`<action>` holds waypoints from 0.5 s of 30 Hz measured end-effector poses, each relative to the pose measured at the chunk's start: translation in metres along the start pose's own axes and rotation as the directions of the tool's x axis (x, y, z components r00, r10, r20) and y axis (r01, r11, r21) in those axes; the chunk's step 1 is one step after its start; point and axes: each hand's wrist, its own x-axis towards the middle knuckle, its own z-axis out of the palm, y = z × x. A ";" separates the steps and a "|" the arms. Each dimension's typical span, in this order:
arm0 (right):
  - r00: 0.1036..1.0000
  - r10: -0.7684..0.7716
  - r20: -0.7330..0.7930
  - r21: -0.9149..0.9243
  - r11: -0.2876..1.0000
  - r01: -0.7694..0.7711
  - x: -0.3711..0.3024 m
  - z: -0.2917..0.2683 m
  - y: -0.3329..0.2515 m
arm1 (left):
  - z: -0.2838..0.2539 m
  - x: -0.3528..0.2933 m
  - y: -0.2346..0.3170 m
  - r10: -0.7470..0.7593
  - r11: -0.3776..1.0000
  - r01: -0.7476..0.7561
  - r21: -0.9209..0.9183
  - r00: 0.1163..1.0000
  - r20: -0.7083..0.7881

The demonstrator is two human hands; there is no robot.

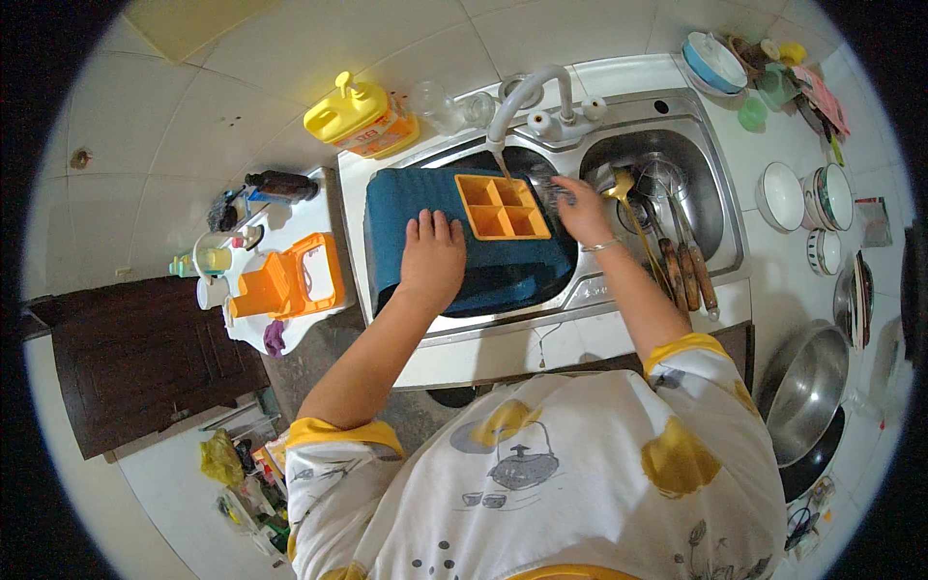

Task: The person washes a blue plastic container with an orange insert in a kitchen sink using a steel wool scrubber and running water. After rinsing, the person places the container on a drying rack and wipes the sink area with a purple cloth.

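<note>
A dark blue ribbed plastic box (411, 198) with an orange four-compartment section (503, 222) lies tilted over the left basin of the sink. My left hand (432, 253) rests on its blue side, the fingers stretched out flat. A thin stream of water runs from the white faucet (522, 95) onto the orange part. Just right of the compartments, my right hand (583, 211) is curled around something greyish at its fingertips, too blurred to name.
Ladles and other wooden-handled utensils (684, 275) lean in the right basin (701, 208). A yellow jug (362, 121) stands behind the sink, left of a glass jar (478, 109). Bowls (779, 196) and a large metal basin (810, 387) sit at right; an orange plastic piece (290, 280) at left.
</note>
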 end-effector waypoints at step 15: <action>0.972 -0.186 0.144 0.153 0.974 0.164 0.007 0.011 -0.043 | 0.005 -0.066 -0.040 -0.059 0.984 0.006 -0.181 0.955 -0.290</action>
